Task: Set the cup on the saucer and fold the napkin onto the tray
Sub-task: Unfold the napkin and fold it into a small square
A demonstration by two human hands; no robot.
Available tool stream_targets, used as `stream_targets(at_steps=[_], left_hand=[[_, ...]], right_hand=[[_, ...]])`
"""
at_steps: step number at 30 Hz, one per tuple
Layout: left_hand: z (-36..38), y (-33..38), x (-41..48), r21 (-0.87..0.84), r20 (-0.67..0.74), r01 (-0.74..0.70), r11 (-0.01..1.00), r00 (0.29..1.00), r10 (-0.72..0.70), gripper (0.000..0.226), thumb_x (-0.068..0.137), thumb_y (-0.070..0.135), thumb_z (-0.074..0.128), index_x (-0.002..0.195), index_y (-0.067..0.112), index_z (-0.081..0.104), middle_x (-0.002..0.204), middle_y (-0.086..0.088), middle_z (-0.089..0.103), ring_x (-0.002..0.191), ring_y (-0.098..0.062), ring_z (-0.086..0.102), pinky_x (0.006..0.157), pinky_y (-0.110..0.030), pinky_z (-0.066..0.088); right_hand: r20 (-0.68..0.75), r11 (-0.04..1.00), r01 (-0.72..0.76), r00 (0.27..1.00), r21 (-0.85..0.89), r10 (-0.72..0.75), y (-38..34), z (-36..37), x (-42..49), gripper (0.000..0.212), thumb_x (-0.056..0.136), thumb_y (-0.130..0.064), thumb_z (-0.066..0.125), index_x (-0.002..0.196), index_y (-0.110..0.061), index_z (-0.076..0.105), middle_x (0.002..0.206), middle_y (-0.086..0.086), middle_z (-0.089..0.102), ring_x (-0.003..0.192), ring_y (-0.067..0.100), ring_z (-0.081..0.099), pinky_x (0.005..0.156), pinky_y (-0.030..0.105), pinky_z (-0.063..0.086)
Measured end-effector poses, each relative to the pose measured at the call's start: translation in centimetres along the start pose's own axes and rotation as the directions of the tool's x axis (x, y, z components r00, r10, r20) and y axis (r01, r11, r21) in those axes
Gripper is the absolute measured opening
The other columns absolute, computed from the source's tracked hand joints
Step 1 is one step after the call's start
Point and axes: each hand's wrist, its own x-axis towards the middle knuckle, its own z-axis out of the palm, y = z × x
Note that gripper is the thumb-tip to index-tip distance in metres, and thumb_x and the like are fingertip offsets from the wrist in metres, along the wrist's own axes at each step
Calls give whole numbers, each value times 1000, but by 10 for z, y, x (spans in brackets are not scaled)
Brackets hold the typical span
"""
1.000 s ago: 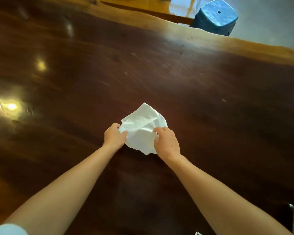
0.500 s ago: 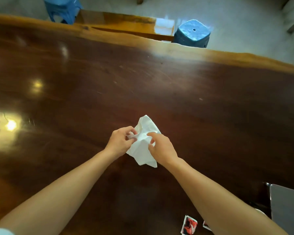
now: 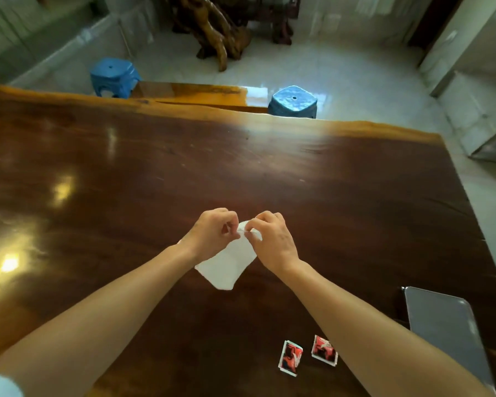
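A white paper napkin (image 3: pixel 226 266) hangs above the dark wooden table (image 3: pixel 155 173), pinched at its top edge by both hands. My left hand (image 3: pixel 211 233) grips the upper left corner and my right hand (image 3: pixel 272 239) grips the upper right, fingertips almost touching. The napkin droops toward me in a loose folded sheet. A grey metal tray (image 3: pixel 447 330) lies at the right near edge, partly cut off by the frame. No cup or saucer is in view.
Two small red-and-white packets (image 3: pixel 289 358) (image 3: pixel 324 351) lie on the table near my right forearm. Two blue stools (image 3: pixel 113 77) (image 3: pixel 294 102) and a wooden bench (image 3: pixel 195 94) stand beyond the far table edge. A carved wood root (image 3: pixel 218 32) stands on the floor.
Both hands lifted the napkin off the table and brought their fingertips together at its top edge. The view tilted up, and the tray and packets came further into sight.
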Motion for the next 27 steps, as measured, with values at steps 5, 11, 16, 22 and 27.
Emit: stream_targets(at_steps=[5,11,16,22,27], left_hand=[[-7,28,-8,29,-22,-69,997,997,69,15,88,19,77,89,21,62,88,3,63,76,-14,63,64,-20,55],[-14,58,-22,52,-15,-108,993,994,109,12,96,26,67,97,15,71,96,0,68,81,-13,66,68,-26,60],[-20,80,-26,-66,-99,-57,996,994,51,10,101,25,58,104,16,64,91,-2,68,80,-15,66,61,-22,50],[-30,97,-30,-72,-187,-151,986,973,135,16,99,22,62,106,14,74,95,0,74,82,-11,69,67,-19,53],[-41,114,-29,-49,-240,-248,968,943,229,18,98,17,62,108,10,76,102,-4,76,90,-13,70,73,-15,54]], right_hand=[[16,995,41,999,95,-42,2,-27,-22,10,98,-21,63,104,-16,69,98,2,72,92,20,61,78,37,56],[43,965,-1,999,263,-10,-2,-50,-38,8,99,-27,61,103,-21,65,89,-5,67,75,10,64,64,17,51],[155,969,-79,987,234,43,3,-67,-47,17,99,-28,62,90,-14,64,83,-2,66,76,16,62,65,31,53],[137,961,-83,989,264,47,11,-87,-58,21,100,-25,59,91,-11,72,83,2,69,77,20,62,75,38,53],[96,934,-66,995,352,34,1,-107,-59,17,99,-23,61,101,-13,75,90,4,73,82,23,67,75,35,56]])
